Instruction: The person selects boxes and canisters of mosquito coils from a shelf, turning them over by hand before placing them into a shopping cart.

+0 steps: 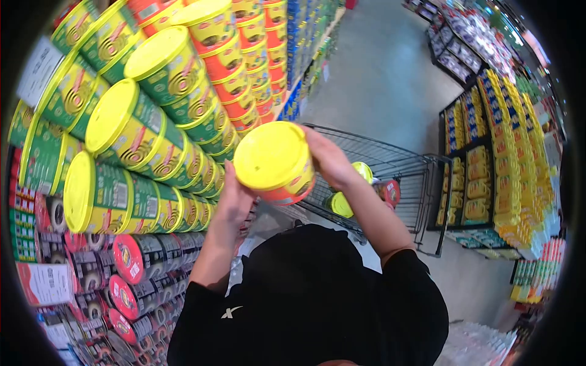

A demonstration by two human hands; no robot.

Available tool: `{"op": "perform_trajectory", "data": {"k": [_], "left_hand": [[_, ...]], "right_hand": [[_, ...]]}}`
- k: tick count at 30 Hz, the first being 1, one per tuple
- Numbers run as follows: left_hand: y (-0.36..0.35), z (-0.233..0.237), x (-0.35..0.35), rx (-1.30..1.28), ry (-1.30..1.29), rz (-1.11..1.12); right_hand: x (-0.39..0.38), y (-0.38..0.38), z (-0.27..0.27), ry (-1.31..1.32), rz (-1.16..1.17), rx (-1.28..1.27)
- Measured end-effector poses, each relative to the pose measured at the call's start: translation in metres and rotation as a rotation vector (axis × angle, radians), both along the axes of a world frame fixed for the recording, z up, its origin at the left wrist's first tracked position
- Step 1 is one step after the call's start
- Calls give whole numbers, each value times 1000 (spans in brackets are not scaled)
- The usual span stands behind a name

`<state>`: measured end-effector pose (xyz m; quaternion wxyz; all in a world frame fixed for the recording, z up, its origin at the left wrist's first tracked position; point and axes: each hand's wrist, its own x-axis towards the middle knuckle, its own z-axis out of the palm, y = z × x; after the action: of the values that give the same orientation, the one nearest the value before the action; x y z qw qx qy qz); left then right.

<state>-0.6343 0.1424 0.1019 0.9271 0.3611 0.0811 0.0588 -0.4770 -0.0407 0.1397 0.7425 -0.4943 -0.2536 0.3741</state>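
Between my two hands is a mosquito coil tub [273,155] with a yellow lid and an orange and yellow side, tilted so its lid faces me. My left hand [235,192] presses on its near left side. On the opposite side, the fingers of my right hand [326,155] wrap round the tub near the lid's edge. Beyond my right forearm stands a black wire shopping cart [390,149]. Inside it lie a yellow-lidded green tub [340,204] and a red-lidded tub [389,192].
To my left rise stacks of green and yellow coil tubs [140,131], with orange tubs [229,67] behind them. Pink-lidded tubs [129,259] fill the lower rows, beside price signs [46,283]. A rack of yellow packs [503,165] stands right of the cart, across the grey floor [372,73].
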Motion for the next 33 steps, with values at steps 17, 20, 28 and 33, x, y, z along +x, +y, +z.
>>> {"op": "perform_trajectory", "data": {"k": [17, 20, 28, 33], "left_hand": [[-3, -86, -48, -126, 328, 239], [3, -85, -53, -126, 319, 206], [7, -89, -63, -121, 330, 207], [7, -93, -56, -101, 316, 210]], "right_hand": [[-64, -196, -338, -823, -170, -1612], [-67, -189, -339, -807, -244, -1623], [-59, -186, -347, -908, -309, -1651], [-24, -184, -345, -945, -337, -1595]]}}
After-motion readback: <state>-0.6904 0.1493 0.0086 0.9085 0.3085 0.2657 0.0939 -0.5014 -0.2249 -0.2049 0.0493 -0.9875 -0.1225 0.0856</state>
